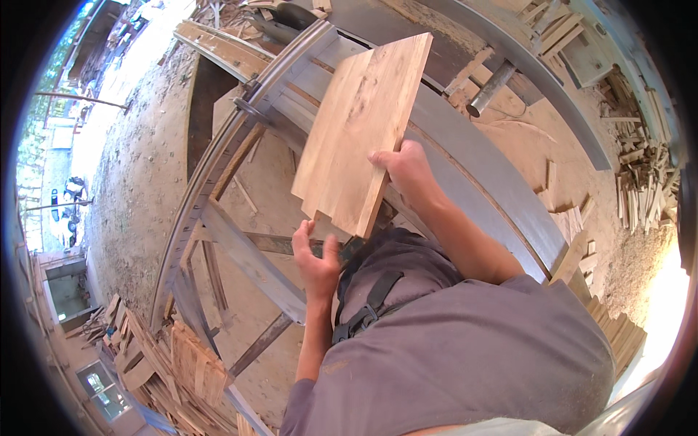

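Note:
A pale wooden panel (356, 123), made of strips joined side by side, is held up tilted in front of my body. Its near end is stepped, with strips of uneven length. My right hand (407, 171) grips the panel's right edge, the thumb on the upper face and the other fingers hidden behind it. Just below the stepped end is my left hand (318, 265), thumb and fingers apart with nothing visible between them. Whether a fingertip touches the wood, I cannot tell. Under the panel lies a long grey metal machine table (465, 171) with a narrow slot.
A metal rail (211, 145) on a frame runs along the left. Stacked boards (196, 356) lie at the lower left. Offcuts (640, 182) are piled at the far right. Beyond the table, a metal cylinder (491, 89) juts out near a long metal bar (542, 73).

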`<action>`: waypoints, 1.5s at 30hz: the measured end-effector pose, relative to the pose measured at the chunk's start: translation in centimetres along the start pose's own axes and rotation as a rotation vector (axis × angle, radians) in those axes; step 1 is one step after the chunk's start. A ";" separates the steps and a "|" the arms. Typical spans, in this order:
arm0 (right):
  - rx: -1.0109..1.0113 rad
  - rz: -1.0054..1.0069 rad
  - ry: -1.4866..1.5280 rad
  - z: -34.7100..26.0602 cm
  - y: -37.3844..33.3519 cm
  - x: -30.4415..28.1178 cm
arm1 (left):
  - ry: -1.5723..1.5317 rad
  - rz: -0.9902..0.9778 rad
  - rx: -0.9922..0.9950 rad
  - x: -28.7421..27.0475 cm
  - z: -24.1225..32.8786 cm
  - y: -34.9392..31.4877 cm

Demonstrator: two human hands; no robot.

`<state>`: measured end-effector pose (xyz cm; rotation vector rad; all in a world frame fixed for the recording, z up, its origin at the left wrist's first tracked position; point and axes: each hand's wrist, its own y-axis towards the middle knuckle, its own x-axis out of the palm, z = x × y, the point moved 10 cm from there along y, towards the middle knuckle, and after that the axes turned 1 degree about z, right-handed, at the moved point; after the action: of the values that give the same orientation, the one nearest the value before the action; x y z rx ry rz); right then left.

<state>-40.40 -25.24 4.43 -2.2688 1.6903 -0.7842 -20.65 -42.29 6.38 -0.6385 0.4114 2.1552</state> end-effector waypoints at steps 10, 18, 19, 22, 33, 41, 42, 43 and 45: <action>-0.196 -0.362 -0.062 -1.9 -2.5 6.6 | -0.012 0.208 0.373 -3.2 7.6 1.6; -0.115 -0.336 -0.035 1.7 1.8 6.7 | -0.169 0.397 0.046 -13.3 4.6 4.1; -0.122 -0.337 -0.103 2.6 2.2 6.7 | -0.215 0.414 0.038 -14.1 3.8 4.1; -0.112 -0.378 -0.244 4.3 2.4 7.5 | -0.372 0.439 -0.008 -15.6 0.5 4.8; -0.002 -0.519 -0.426 10.7 3.4 9.9 | -0.662 0.496 -0.157 -17.1 -3.7 6.4; -0.004 -0.527 -0.542 13.9 4.8 9.6 | -0.568 0.524 -0.159 -17.3 -3.3 6.3; -0.006 -0.528 -0.576 13.8 4.7 9.6 | -0.571 0.523 -0.164 -17.1 -3.3 6.3; -0.002 -0.530 -0.574 13.7 4.5 9.6 | -0.557 0.534 -0.168 -17.1 -3.2 6.1; 0.003 -0.527 -0.573 13.4 4.0 9.8 | -0.536 0.550 -0.174 -17.2 -3.0 5.7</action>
<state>-34.67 -37.70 -5.82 -2.6241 0.8531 -0.1638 -15.29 -58.00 14.16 -0.0057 0.1082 2.7877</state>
